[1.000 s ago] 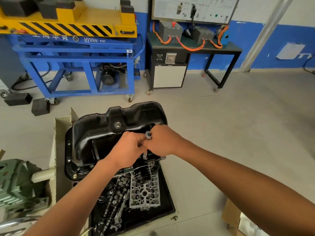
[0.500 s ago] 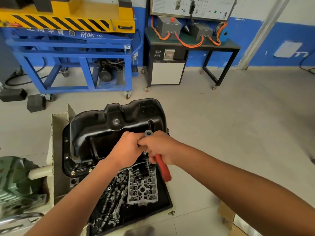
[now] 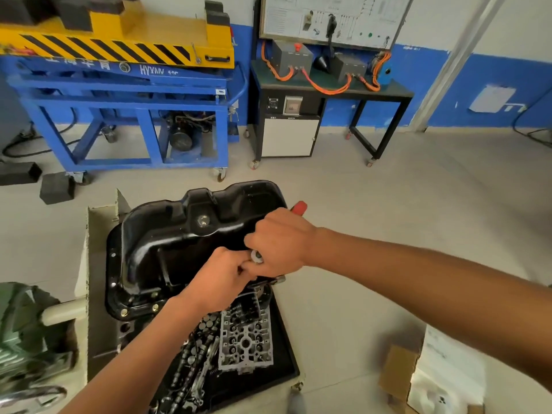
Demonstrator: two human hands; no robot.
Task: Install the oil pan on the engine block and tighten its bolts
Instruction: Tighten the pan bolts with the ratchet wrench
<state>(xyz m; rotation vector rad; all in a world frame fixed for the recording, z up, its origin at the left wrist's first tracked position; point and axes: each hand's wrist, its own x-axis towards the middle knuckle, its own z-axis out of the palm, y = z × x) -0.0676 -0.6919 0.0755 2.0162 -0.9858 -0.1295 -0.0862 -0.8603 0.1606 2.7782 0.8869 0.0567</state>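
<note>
Black pressed steel, the oil pan (image 3: 185, 234) sat mid-view on what looked like the engine block (image 3: 125, 327). At the pan's 4 o'clock rim, the right hand (image 3: 280, 243) was wrapped tight around a ratchet. Its red handle tip (image 3: 299, 207) poked out toward 1 o'clock, and its long axis ran down toward 7 o'clock to the drive head (image 3: 257, 256). The left hand (image 3: 218, 282), at 7 o'clock of that head and touching the right, pinched beneath it with curled fingers. The bolt being driven was hidden, presumably straight under the head. 2 seated bolts (image 3: 155, 307) showed on the flange at 7 o'clock.
</note>
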